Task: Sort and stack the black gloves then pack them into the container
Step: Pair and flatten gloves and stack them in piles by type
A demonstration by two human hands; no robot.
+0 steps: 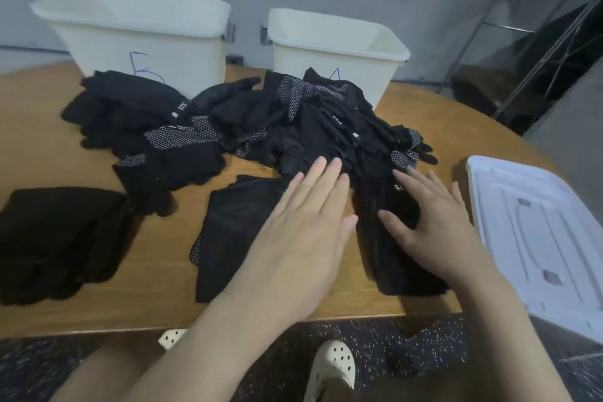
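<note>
While the loose heap of black gloves [293,121] is spread at twelve o'clock on the desk [163,310], a flat stack [391,238] is pressed by the right hand [437,225], fingers splayed wide; the left hand [303,225] is held flat, fingers straight.
</note>
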